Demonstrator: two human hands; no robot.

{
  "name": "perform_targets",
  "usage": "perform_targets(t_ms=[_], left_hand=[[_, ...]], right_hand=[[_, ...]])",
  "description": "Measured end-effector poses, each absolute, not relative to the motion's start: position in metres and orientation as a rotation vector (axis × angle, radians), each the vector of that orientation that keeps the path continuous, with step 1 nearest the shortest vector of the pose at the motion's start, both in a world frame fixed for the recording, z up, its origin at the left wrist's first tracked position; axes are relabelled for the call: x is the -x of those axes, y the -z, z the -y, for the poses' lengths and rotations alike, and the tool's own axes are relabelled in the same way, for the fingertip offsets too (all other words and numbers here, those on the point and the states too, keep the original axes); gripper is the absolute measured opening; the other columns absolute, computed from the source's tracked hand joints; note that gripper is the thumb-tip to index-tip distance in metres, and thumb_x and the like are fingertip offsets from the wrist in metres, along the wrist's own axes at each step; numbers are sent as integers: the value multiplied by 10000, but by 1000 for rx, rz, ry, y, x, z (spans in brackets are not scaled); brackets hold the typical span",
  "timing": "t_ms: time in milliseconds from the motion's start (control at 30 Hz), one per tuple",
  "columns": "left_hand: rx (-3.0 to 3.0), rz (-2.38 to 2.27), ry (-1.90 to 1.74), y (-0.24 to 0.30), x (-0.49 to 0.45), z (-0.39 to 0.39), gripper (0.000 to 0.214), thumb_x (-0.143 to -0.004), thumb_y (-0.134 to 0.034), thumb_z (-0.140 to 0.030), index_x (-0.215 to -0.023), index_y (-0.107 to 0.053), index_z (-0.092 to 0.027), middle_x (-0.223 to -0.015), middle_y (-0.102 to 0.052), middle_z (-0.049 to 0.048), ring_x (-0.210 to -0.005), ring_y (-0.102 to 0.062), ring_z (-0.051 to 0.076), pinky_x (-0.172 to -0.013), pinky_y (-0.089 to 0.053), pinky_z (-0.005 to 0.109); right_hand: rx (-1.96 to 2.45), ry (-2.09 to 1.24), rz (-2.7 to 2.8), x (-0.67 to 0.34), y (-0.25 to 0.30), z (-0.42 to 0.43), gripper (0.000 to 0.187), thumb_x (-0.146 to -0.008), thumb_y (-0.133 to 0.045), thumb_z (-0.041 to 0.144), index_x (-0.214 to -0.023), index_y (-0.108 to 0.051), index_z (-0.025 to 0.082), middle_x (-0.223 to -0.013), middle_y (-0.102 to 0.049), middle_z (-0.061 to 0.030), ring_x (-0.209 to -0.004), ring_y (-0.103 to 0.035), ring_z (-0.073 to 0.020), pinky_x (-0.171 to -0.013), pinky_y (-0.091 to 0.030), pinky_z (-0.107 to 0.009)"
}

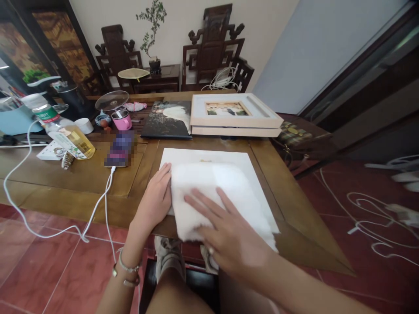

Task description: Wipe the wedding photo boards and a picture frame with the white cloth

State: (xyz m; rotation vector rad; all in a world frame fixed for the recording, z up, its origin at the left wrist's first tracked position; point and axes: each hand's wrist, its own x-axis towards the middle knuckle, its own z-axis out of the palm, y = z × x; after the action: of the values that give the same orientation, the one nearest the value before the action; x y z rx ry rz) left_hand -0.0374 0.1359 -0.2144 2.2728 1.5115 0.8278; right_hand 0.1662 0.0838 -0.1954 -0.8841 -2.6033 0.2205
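at the near edge of the tabletop [294, 218], i am remotely laying the right hand [229, 231] on a white cloth [203, 179], its fingers spreading wide, while the cloth is covering much of a white panel [183, 156]. i am resting the left hand [157, 192] along their left side, fingers lying close together, possibly gripping, though i cannot tell. the work is seemingly under way: the panel's far strip, with a small yellow mark [205, 161], is lying uncovered, and what is finished underneath is staying hidden.
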Motion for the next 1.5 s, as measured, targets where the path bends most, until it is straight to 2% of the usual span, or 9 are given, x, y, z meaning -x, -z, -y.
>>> perform_targets(t_ms=[167,433,567,733,833,967,1167,1300,1500], left_hand=[[-2284,-1544,-796,213,40,-133,418,-939,-325,-119,-1309,-510,-66,-1467,-422,184,-1406,-330,242,-1161,-298,459],[-2268,-1517,-873,226,42,-131,407,-930,-343,-122,-1289,-534,-112,-1461,-437,167,-1405,-333,250,-1145,-311,497],[-2236,-1509,-893,223,39,-135,413,-935,-334,-128,-1302,-523,-115,-1453,-450,162,-1398,-347,240,-1153,-301,486],[-2195,-1473,-894,210,37,-136,443,-960,-301,-159,-1378,-437,-108,-1469,-428,161,-1407,-331,210,-1167,-283,450],[-2180,-1506,-885,207,38,-133,444,-967,-300,-178,-1388,-425,-114,-1479,-414,158,-1408,-329,212,-1167,-281,450],[-2199,-1530,-853,209,41,-130,415,-959,-338,-184,-1328,-503,-92,-1468,-429,165,-1407,-331,228,-1170,-274,452],[-2165,-1470,-922,208,43,-125,421,-992,-324,-276,-1366,-471,-148,-1496,-398,127,-1420,-303,219,-1171,-259,468],[-2149,-1356,-1077,205,42,-126,456,-1012,-270,-330,-1437,-374,-201,-1551,-304,68,-1447,-230,198,-1192,-211,441],[-2089,-1356,-1163,200,40,-126,517,-1015,-160,-399,-1451,-349,-195,-1560,-285,66,-1454,-203,209,-1196,-181,446]], right_hand=[[830,-258,2613,-190,191,-89,311,-698,-437,28,-834,-648,211,-1440,-473,-96,-1383,-333,-257,-1118,-210,-609],[1264,-86,2540,-173,198,-187,320,-892,-388,139,-1093,-635,166,-1368,-542,-157,-1380,-338,-296,-1066,-274,-641],[1314,-47,2597,-142,194,-167,321,-851,-469,121,-1104,-662,162,-1441,-456,-160,-1391,-304,-331,-1079,-205,-675],[1030,-158,2623,-143,185,-89,233,-726,-577,106,-893,-717,188,-1426,-463,-179,-1367,-336,-363,-1076,-218,-674],[892,-227,2612,-161,181,-65,215,-688,-554,81,-799,-694,200,-1436,-462,-140,-1380,-326,-315,-1112,-216,-614],[897,-242,2622,-182,180,-87,294,-752,-473,72,-872,-688,233,-1426,-490,-75,-1367,-364,-251,-1113,-267,-575],[1210,-70,2555,-166,186,-156,279,-883,-441,146,-1053,-663,155,-1386,-522,-158,-1370,-354,-298,-1082,-285,-615],[1211,-110,2597,-134,187,-154,295,-827,-490,104,-1049,-680,138,-1416,-484,-161,-1379,-321,-343,-1092,-205,-667],[797,-384,2678,-142,174,-93,262,-727,-540,91,-914,-702,179,-1423,-485,-123,-1388,-319,-287,-1138,-186,-597]])
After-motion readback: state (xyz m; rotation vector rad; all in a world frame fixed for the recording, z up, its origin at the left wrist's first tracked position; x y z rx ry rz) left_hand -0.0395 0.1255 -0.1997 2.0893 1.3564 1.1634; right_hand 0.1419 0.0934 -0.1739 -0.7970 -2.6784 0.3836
